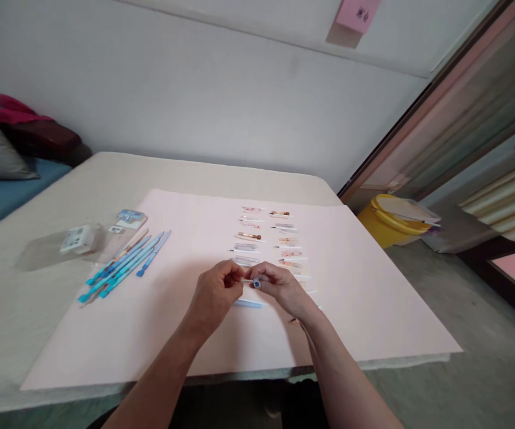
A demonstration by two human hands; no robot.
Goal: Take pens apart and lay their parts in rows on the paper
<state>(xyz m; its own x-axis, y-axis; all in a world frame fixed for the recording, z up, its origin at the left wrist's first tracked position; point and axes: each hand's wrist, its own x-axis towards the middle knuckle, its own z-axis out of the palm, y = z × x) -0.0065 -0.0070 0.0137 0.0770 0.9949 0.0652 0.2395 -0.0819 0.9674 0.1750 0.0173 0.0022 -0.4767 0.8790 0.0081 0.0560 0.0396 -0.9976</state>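
Pale pink paper sheet covered the beige table; above it, the left hand and right hand met, both pinching a thin white stick with a blue end near blue pens.

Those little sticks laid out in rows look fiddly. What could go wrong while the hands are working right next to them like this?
The right hand rests right on the near end of the rows of small sticks, so a wrist shift could scatter them. The tiny blue-tipped piece pinched between it and the left hand might slip onto the pink sheet. The blue stick under the hands could get nudged.
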